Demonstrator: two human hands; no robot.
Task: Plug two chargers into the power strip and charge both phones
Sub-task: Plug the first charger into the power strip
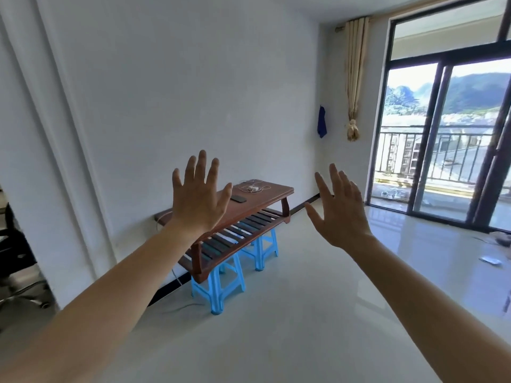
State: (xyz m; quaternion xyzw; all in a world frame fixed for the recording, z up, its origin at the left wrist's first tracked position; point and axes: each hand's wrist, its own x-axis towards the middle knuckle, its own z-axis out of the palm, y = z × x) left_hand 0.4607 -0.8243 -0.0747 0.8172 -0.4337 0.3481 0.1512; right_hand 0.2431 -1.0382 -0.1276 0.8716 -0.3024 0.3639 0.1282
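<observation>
A brown wooden table (272,191) stands against the white wall across the room, resting on blue stools. A dark phone (238,199) lies flat on its top. Farther back on the top sit white chargers with tangled cables (253,187). My left hand (197,196) is raised in front of me with fingers spread and nothing in it; it hides the left part of the tabletop. My right hand (338,214) is also raised, fingers apart and empty, to the right of the table. Both hands are far from the table. No power strip or second phone shows.
Two blue plastic stools (221,286) hold the table up. A white cable (177,277) hangs down behind its left end. A black office chair (13,258) stands at the left edge. Glass sliding doors (442,142) to a balcony fill the right; small litter (490,260) lies on the floor there.
</observation>
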